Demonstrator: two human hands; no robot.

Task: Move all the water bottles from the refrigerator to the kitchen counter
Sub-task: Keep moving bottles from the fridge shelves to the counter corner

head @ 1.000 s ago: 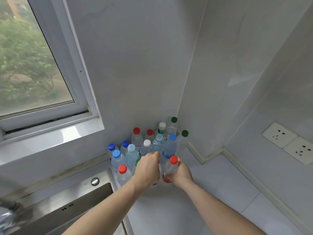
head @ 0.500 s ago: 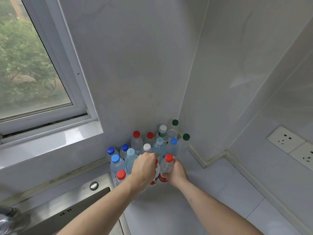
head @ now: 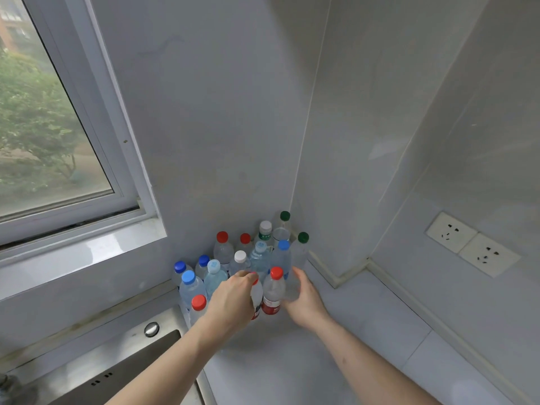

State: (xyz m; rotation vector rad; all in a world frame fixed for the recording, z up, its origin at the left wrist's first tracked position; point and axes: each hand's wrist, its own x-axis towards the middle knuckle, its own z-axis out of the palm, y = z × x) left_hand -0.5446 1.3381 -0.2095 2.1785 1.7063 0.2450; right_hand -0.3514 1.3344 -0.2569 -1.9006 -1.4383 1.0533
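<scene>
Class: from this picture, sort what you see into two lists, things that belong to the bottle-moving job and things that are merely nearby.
Job: water bottles, kitchen counter, left hand, right hand.
Merely nearby: sink, window, wall sockets.

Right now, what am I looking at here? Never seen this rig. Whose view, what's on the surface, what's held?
There is no robot: a person wears a wide-angle camera on the head, looking down at their own bare arms. The single view shows a pale kitchen counter in a wall corner, with a sink and window to the left. A cluster of water bottles stands upright in the corner, caps red, blue, white and green. The left hand grips one bottle from above. The right hand sits open beside a red-capped bottle, apparently just released.
</scene>
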